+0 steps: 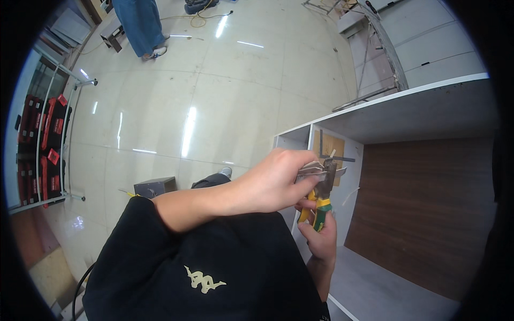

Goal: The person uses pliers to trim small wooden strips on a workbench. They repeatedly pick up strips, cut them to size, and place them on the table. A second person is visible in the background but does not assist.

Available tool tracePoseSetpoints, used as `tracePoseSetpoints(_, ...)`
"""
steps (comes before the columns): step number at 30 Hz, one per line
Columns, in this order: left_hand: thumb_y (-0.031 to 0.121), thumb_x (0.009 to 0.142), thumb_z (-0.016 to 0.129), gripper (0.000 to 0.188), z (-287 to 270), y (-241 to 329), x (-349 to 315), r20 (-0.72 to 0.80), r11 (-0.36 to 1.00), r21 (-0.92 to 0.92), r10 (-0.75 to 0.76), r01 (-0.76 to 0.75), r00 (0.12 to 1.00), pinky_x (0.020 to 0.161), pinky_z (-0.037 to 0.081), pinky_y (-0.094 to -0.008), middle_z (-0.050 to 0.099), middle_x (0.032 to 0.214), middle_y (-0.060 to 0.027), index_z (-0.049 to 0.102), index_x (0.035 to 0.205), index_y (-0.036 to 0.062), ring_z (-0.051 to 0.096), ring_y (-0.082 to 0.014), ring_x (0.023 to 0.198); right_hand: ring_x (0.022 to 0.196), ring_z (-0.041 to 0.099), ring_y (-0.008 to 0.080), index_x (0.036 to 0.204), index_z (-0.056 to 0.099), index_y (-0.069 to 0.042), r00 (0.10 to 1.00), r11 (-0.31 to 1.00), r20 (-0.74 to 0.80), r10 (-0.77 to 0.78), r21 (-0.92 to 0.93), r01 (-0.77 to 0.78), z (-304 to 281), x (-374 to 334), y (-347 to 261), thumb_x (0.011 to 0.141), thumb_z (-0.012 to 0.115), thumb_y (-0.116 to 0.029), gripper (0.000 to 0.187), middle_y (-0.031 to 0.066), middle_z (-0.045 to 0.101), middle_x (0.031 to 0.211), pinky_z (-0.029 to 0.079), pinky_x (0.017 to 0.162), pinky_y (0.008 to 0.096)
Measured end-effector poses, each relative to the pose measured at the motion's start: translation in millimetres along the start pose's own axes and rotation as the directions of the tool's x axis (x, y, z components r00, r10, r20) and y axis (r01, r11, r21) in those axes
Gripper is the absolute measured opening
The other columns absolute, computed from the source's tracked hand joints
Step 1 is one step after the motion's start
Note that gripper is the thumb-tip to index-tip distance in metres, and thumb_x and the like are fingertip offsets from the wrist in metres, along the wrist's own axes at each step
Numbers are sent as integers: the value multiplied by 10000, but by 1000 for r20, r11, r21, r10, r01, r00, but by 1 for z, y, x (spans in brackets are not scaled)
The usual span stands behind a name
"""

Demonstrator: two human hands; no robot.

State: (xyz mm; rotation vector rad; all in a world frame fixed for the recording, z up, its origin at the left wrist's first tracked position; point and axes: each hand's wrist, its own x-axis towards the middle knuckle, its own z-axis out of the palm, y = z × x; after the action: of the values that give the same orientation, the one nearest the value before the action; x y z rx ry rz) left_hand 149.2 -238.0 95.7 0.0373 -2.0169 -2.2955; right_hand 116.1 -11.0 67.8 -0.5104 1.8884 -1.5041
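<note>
Glossy pale floor tiles (235, 96) with thin grout lines and bright streaks of reflected light fill the upper left and centre of the frame. On the right lies one open cabinet carcass (428, 109), grey inside with white edges and a single dark-brown wood-grain panel (423, 214). One tan patch (337, 145) shows on its pale partition at right of centre, with two dark narrow bars before it, set roughly in an L. Just right of centre, the left hand (289, 174) pinches a small bunch of thin, flat strips (312, 171), at least two, too overlapped to count fully. Just below, the right hand (321, 241) is wrapped around one pair of green-and-yellow-handled pliers (322, 211), whose metal head is beside the strips; whether it bites on them I cannot tell. At the left edge, one white tubular rack (40, 134) carries several red-and-black cases (54, 123), their number unclear. One grey box (155, 186) sits on the floor left of centre. In the upper left, one other person in blue trousers (140, 27) stands beside one low bench (112, 37); one yellow cable (198, 20) lies coiled at top centre.
</note>
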Motion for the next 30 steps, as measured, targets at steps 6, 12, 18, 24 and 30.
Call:
tracePoseSetpoints(6,73,889,606,113,0,-6,2,4,986,101,132,-131,991,534,442,-283,627,698,-92,584,972,-1,559,-138,577,1049,544,213,1057,588,16,996,997,-38,78,21,-78,0,0,-3,690,531,104,382,128,489,1132,418,945,317)
tracePoseSetpoints(12,67,893,598,114,-1,-5,4,41,998,21,57,-58,998,543,444,-284,630,704,-97,581,985,1,563,-152,581,1073,555,218,1063,575,10,1000,1000,-21,13,0,-13,-2,3,3,694,520,95,382,134,518,1122,424,956,342)
tracePoseSetpoints(18,63,898,597,115,0,-14,7,23,989,54,138,-139,990,529,432,-263,637,718,-76,576,1002,17,553,-109,590,1000,558,220,1064,546,0,1000,996,26,-9,94,6,-4,8,5,689,517,89,386,129,560,1053,432,924,357)
tracePoseSetpoints(24,65,908,594,116,-5,-15,8,60,987,-17,159,-158,985,510,411,-233,644,740,-50,575,1014,25,532,-66,599,951,552,229,1005,548,-4,995,976,98,-34,220,12,-8,12,3,667,515,74,348,139,553,1004,444,868,366)
tracePoseSetpoints(30,66,909,591,123,-8,-16,7,83,994,-109,32,-23,996,543,440,-239,657,762,-59,583,1023,20,557,-77,624,1115,561,265,1074,581,20,984,964,178,-26,264,-22,-8,18,-1,684,480,119,415,185,492,1248,417,994,401)
